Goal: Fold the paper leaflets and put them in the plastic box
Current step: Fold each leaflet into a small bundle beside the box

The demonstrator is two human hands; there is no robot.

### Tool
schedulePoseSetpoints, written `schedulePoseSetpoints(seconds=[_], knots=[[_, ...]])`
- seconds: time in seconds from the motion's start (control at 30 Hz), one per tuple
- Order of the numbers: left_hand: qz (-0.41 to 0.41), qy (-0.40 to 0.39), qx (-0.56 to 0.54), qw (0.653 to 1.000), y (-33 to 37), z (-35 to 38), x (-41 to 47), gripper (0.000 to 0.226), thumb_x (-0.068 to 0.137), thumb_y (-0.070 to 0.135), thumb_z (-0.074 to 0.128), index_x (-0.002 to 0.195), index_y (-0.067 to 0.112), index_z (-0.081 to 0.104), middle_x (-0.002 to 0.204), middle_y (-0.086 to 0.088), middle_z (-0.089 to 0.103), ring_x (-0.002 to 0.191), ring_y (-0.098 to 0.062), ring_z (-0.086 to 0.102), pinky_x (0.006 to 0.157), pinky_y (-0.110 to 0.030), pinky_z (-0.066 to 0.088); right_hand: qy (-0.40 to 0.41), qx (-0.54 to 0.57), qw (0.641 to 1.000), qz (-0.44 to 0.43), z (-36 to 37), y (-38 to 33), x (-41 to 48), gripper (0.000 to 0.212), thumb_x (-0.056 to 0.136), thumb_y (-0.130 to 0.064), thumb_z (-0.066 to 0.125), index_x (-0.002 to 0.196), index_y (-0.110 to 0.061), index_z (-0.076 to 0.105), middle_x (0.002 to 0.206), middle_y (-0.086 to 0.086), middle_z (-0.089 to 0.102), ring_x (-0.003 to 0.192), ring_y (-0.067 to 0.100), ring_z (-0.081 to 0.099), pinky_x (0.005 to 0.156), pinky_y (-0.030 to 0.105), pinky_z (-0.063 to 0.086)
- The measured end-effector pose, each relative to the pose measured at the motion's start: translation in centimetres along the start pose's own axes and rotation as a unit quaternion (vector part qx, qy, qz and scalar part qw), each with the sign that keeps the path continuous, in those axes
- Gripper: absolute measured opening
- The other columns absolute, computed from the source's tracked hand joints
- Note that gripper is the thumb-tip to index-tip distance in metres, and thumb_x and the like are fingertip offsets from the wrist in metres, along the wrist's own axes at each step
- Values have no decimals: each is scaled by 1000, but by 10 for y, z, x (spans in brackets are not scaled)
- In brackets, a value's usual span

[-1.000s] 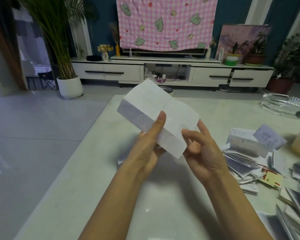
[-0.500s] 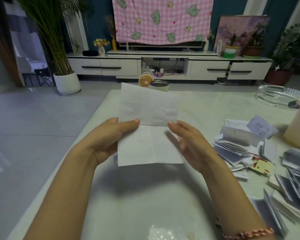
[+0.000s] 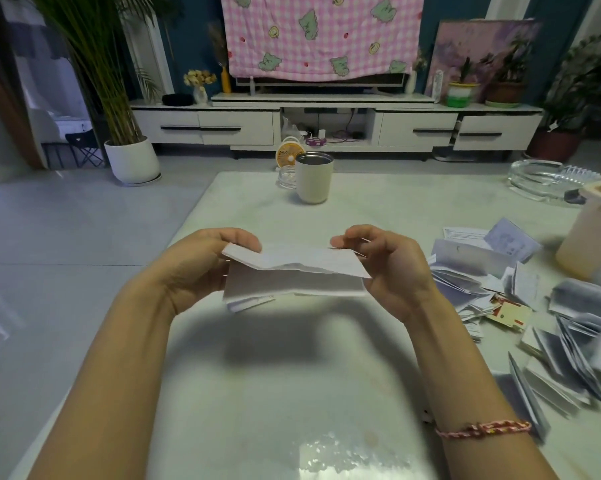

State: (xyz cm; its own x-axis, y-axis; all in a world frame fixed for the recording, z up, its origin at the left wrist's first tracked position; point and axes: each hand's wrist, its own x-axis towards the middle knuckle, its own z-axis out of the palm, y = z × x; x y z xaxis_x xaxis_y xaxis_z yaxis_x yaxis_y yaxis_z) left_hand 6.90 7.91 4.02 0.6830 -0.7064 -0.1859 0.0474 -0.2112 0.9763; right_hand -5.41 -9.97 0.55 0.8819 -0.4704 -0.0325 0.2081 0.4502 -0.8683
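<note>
A white paper leaflet [image 3: 293,275] hangs above the table's middle, bent over along a horizontal fold so its upper half tips towards me. My left hand [image 3: 202,268] pinches its left edge. My right hand [image 3: 385,265] pinches its right edge. The plastic box [image 3: 593,230], pale with a beige rim, stands at the far right, partly out of frame. A heap of folded leaflets [image 3: 472,271] lies on the table between my right hand and the box.
More folded leaflets [image 3: 576,355] spread along the table's right side. A beige cup [image 3: 313,177] stands at the far middle, a small glass dish behind it. A glass ashtray [image 3: 548,180] sits far right. The white table [image 3: 278,393] has its left edge beside open floor.
The sheet was held up flat and upright; now its top half is folded down towards me. Both hands have shifted to the sheet's side edges and lowered.
</note>
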Motion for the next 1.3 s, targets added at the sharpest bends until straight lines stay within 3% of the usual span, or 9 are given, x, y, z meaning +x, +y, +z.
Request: schedulePoseSetpoints(seconds=[0.13, 0.23, 0.33, 0.53, 0.73, 0.83, 1.13, 1.23, 1.3], knots=[[-1, -78, 68, 995, 2, -3, -7, 44, 80, -9, 49, 46, 14, 66, 55, 2, 62, 49, -8, 55, 43, -11, 43, -61, -139, 988, 21, -7, -1, 1, 27, 93, -32, 49, 92, -10, 64, 84, 5, 70, 65, 15, 62, 57, 21, 49], [-14, -101, 101, 990, 1, 4, -7, 53, 86, -11, 41, 49, 15, 68, 58, 2, 63, 57, -12, 54, 46, -14, 43, -161, -247, 954, 57, -9, 1, -2, 27, 81, -26, 67, 104, -13, 64, 91, 2, 67, 72, 12, 60, 65, 21, 50], [-19, -94, 78, 992, -2, 8, -8, 44, 88, -6, 43, 61, 15, 71, 64, 1, 67, 59, -12, 60, 50, -16, 48, -207, -322, 919, 96, -3, 8, -8, 8, 80, -15, 69, 87, -14, 65, 67, -7, 62, 61, 6, 57, 55, 15, 43], [-19, 46, -68, 996, 0, 4, -2, 31, 98, 10, 36, 87, 12, 65, 79, -7, 64, 60, -11, 62, 49, -18, 52, -120, -264, 956, 41, -1, 9, -2, 13, 86, -14, 61, 73, -14, 61, 69, -4, 63, 61, 8, 57, 55, 15, 44], [-3, -15, 96, 995, 3, 14, 2, 52, 81, 60, 47, 103, 19, 69, 117, 10, 56, 110, -13, 50, 96, -34, 41, -58, -179, 982, -4, 4, 11, 0, 9, 75, -24, 67, 75, -16, 65, 74, -2, 64, 70, 13, 57, 63, 21, 44], [-5, -103, 138, 985, 1, 34, 0, 52, 70, 63, 61, 102, 23, 68, 111, 12, 65, 114, -9, 54, 105, -38, 38, -58, -164, 984, -22, 5, 13, 1, 21, 69, -29, 68, 82, -12, 67, 81, 2, 64, 77, 17, 57, 68, 24, 45], [-48, -117, 72, 989, -17, 50, 10, 19, 99, 14, 44, 103, 3, 59, 93, -12, 64, 81, -19, 64, 65, -26, 59, 44, -213, 972, -85, -3, 19, 13, 23, 80, -5, 67, 98, -20, 67, 95, -2, 66, 92, 15, 58, 78, 23, 42], [-51, -122, 53, 990, -16, 50, 11, 20, 99, 13, 43, 106, 2, 59, 92, -11, 66, 80, -18, 66, 61, -24, 58, 22, -246, 968, -32, -8, 19, 14, 34, 83, -11, 67, 114, -19, 59, 97, 2, 63, 87, 12, 61, 66, 21, 45], [-48, -97, 40, 993, -16, 51, 12, 20, 98, 12, 45, 109, 1, 58, 92, -10, 67, 77, -17, 67, 59, -22, 57, -5, -290, 957, -12, -9, 22, 12, 12, 87, -12, 63, 98, -13, 63, 81, 3, 62, 68, 12, 59, 52, 18, 44]])
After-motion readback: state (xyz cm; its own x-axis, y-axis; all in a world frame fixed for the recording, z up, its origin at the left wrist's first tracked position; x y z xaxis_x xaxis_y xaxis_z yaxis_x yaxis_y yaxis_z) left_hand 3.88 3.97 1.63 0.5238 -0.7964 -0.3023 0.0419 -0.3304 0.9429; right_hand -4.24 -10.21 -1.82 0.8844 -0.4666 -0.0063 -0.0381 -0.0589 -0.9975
